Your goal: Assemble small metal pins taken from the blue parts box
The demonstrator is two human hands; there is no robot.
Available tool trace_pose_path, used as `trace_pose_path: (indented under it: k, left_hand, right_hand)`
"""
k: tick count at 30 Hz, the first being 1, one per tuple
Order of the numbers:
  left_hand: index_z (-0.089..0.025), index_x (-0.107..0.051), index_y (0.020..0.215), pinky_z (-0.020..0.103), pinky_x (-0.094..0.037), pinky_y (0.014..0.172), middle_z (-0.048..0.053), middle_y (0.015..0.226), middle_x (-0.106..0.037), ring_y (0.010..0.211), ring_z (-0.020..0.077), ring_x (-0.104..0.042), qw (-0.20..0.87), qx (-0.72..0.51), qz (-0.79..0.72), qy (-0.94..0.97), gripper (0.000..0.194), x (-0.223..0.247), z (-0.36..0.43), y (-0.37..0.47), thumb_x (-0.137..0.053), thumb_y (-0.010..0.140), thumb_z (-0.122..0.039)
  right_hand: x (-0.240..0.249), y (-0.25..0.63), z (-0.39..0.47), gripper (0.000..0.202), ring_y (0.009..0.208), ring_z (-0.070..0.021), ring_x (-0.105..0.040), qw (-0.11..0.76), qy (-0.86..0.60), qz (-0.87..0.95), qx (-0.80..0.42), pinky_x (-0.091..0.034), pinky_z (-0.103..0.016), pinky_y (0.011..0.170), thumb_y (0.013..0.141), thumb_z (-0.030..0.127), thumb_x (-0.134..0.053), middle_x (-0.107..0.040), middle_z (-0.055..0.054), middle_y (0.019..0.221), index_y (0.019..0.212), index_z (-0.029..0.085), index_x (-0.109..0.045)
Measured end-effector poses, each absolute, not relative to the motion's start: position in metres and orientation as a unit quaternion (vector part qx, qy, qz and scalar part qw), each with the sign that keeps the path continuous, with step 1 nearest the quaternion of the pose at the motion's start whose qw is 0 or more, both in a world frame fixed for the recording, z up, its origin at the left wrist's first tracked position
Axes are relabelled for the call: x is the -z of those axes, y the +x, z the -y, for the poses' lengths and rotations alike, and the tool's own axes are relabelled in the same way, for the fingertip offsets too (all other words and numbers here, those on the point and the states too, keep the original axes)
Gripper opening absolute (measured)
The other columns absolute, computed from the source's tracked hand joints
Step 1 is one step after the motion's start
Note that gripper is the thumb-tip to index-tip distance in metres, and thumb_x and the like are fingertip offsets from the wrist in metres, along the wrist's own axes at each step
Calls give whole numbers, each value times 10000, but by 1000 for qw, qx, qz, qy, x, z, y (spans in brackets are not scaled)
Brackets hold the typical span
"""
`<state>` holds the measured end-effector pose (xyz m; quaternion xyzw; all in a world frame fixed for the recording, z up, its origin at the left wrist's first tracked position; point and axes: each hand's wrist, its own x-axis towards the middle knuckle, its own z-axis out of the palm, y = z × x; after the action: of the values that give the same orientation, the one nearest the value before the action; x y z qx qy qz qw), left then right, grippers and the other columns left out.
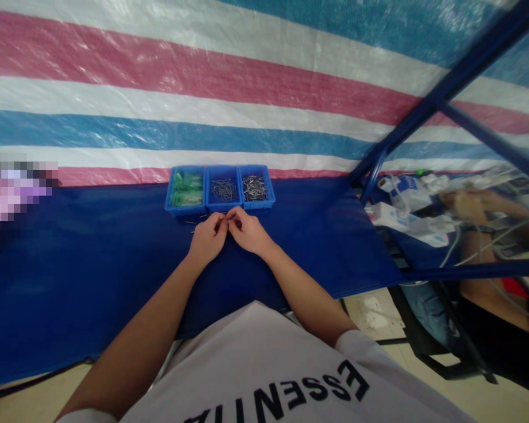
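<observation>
My left hand (208, 239) and right hand (249, 232) meet mid-frame, forearms (146, 329) angling up and inward, fingers curled; can't tell how closed the grip is or what's in it. Thin pins (190, 222) lie just left, below the blue bins (259, 205), long axes roughly left-right.

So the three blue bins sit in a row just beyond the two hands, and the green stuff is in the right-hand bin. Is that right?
Not quite: the head view shows the green stuff in the left-hand bin. The three blue bins do sit in a row just beyond the left hand and right hand.
</observation>
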<state>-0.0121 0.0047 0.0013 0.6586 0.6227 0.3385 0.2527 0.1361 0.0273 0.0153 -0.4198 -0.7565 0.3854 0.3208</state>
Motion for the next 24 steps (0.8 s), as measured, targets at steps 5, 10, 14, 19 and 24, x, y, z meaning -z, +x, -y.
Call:
trace_pose_path:
  k: [5,10,14,19,24]
  left_hand:
    - [-200,-605,913,264,-429,630,14,744,-670,663,157,-604,252,-341,-620,660,249,0,-5,-12,-420,888,-365]
    - [-200,-605,914,261,-422,620,12,738,-664,658,153,-597,249,-336,-623,661,245,0,-5,-13,-419,890,-359]
    - [-201,-601,920,260,-419,618,9,732,-660,647,149,-591,251,-335,-622,662,248,0,-6,-12,-416,895,-365]
    - [-203,-595,906,261,-419,621,9,731,-660,650,150,-593,247,-336,-621,664,241,1,-6,-13,-417,893,-364]
    - [-206,-592,895,265,-420,625,8,730,-658,653,153,-594,247,-334,-624,662,234,0,-6,-12,-414,891,-357]
  right_hand:
    - [-16,136,-27,138,730,-131,-633,314,-426,754,-390,-464,-258,729,898,201,-437,-649,19,799,1010,219,-516]
    - [-15,136,-27,142,738,-133,-633,312,-421,757,-389,-466,-257,729,899,197,-434,-648,11,807,1015,215,-514]
    - [-14,136,-28,147,732,-130,-631,313,-419,759,-389,-463,-252,719,902,199,-426,-649,8,825,1022,213,-509]
    - [-14,135,-28,144,739,-130,-629,314,-422,760,-383,-460,-252,722,898,200,-433,-647,7,834,1018,213,-512]
    - [-15,136,-28,136,734,-132,-631,312,-424,757,-388,-461,-251,718,899,209,-432,-643,10,816,1009,215,-512]
